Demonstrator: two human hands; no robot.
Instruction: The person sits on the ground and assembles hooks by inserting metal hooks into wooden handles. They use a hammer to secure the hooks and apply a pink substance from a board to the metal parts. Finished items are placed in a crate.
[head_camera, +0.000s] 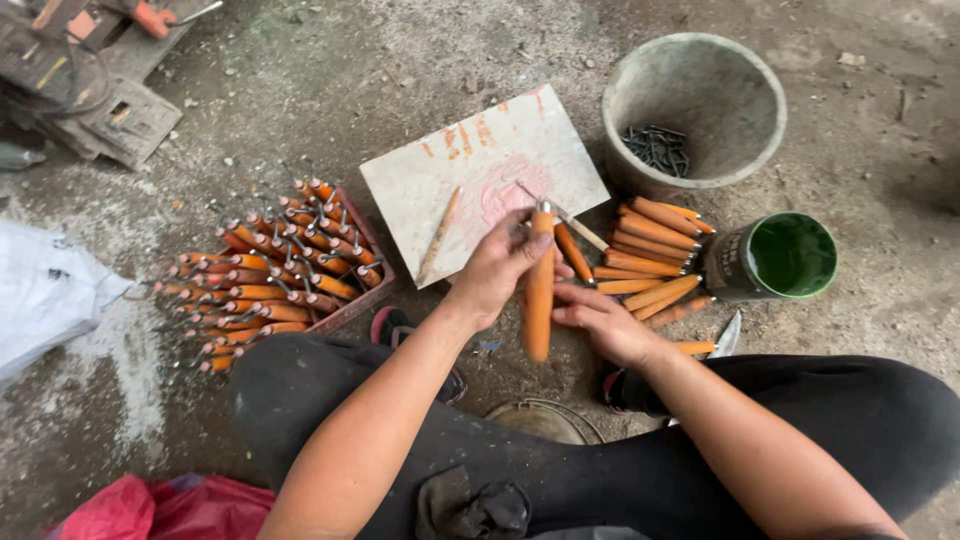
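While gripping 1 orange wooden handle (539, 290) upright above the lap, left hand (497, 268) clamped near its metal-capped top, right hand (602, 322) pinching low, fingers seemingly closed. Finished hooked handles (270, 275) heaped in tray at left; plain handles (650, 255) waiting by green can (775, 258) and nail bucket (695, 105).

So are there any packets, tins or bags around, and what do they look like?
Round dark tin with a printed label: right of the loose orange handles, green inside.
White plastic bag: far left on the ground, crumpled.
Red plastic bag: bottom left, bunched up.
Round grey concrete bucket: top right, dark nails inside.
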